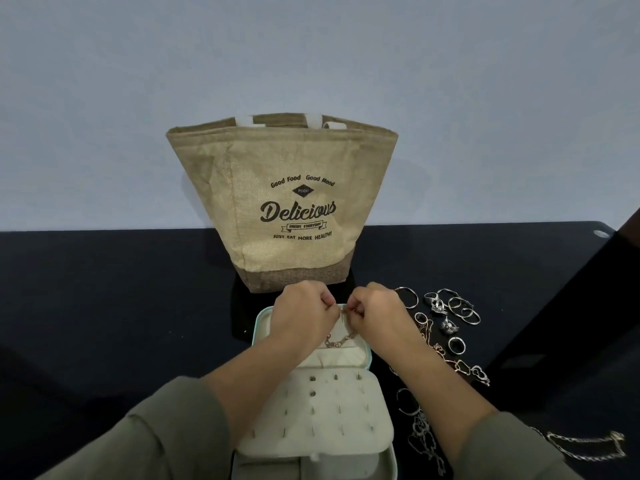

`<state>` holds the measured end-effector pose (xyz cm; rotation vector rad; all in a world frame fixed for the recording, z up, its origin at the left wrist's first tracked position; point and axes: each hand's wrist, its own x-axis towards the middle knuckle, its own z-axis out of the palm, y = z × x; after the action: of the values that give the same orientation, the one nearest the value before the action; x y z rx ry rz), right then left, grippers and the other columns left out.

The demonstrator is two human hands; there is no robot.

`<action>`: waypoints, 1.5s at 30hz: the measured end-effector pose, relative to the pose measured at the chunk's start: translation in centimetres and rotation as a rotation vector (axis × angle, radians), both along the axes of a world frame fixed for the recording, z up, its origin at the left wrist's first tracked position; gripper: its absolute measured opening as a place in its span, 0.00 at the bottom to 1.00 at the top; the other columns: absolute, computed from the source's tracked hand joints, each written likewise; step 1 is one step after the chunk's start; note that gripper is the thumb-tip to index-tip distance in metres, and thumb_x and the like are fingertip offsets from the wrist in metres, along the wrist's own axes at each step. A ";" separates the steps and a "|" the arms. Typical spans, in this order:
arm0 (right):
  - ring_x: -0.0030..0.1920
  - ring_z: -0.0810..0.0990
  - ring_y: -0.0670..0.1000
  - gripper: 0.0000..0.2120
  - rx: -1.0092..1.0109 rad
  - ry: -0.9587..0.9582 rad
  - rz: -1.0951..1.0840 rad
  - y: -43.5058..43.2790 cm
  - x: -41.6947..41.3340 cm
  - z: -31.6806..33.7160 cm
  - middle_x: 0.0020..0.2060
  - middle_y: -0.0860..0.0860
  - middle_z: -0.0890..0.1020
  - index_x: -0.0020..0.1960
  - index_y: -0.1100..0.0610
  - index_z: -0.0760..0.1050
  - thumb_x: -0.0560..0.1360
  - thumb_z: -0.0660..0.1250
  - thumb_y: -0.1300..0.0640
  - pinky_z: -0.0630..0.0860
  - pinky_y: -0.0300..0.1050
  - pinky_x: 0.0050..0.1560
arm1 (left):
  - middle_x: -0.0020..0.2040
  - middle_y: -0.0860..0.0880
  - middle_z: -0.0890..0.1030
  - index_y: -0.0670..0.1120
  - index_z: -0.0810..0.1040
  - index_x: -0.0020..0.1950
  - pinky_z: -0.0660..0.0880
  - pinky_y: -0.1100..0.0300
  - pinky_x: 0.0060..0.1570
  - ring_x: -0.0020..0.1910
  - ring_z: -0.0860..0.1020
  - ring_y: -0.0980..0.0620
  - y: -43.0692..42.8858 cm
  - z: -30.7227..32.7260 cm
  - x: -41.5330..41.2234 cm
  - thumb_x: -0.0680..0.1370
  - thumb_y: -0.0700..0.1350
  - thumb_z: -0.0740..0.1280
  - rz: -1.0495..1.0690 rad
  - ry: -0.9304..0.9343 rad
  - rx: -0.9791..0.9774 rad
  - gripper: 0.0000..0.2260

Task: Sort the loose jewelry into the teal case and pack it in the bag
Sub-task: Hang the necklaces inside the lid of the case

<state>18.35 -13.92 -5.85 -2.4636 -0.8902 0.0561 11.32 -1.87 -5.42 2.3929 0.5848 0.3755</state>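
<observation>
The step in hand looks like hanging a necklace in the lid. A slim pale-gold chain (341, 339) droops in a loop against the cream lining of the small teal case (257, 325), which lies open at the middle of the desk's near edge with its lid toward the far edge. The left hand (301, 317) and the right hand (375, 311) meet just above the lid's upper rim. Each grip is narrowed to a fingertip pinch on what appears to be one end of the chain (the clasp itself is too small to make out). Whether the ends are being joined to each other or caught on a hook in the lid, I cannot tell.

The case's near half carries a cream padded earring panel (311, 414) with rows of holes, and a few small studs (312, 378) are seated in it. Loose silver-toned jewelry (450, 317) — rings, bangles, tangled chains — lies on the black desk (104, 306) just right of the case and trails toward the near right corner. The tan burlap bag (284, 209) printed "Delicious" stands upright and open-mouthed at the middle of the far edge, just beyond the case.

By my reading the sorting is early, with most pieces outside the case. The next move calls for securing the chain's ends without letting the loop slip — then freeing one hand to reach right, where thin rings on the dark surface will need a fine pinch.
</observation>
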 end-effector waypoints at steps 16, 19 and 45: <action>0.38 0.70 0.53 0.08 -0.424 -0.135 0.129 0.3 0.3 1.0 0.43 0.52 0.66 0.49 0.63 0.78 0.77 0.61 0.63 0.61 0.41 0.32 | 0.49 0.49 0.74 0.45 0.79 0.55 0.68 0.59 0.42 0.52 0.75 0.48 1.0 0.6 0.5 0.81 0.39 0.59 -0.508 0.213 0.699 0.10; 0.40 0.71 0.53 0.09 -0.373 -0.053 0.093 0.3 0.6 1.0 0.43 0.53 0.69 0.48 0.63 0.78 0.78 0.61 0.61 0.62 0.40 0.29 | 0.49 0.50 0.77 0.48 0.83 0.56 0.76 0.55 0.47 0.49 0.77 0.49 1.8 0.3 0.2 0.81 0.45 0.61 -0.462 0.209 0.438 0.11; 0.29 0.73 0.50 0.05 -0.053 0.668 -0.145 -2.1 -2.5 4.3 0.29 0.53 0.79 0.39 0.60 0.78 0.73 0.66 0.60 0.72 0.42 0.33 | 0.46 0.48 0.78 0.44 0.75 0.51 0.74 0.58 0.49 0.49 0.77 0.49 -2.3 3.0 -2.5 0.73 0.51 0.73 0.031 0.573 -0.317 0.14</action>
<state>15.85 -16.02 -1.53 -2.3007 -0.4176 0.8038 8.83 -4.13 -2.40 2.1677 0.8600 -0.3849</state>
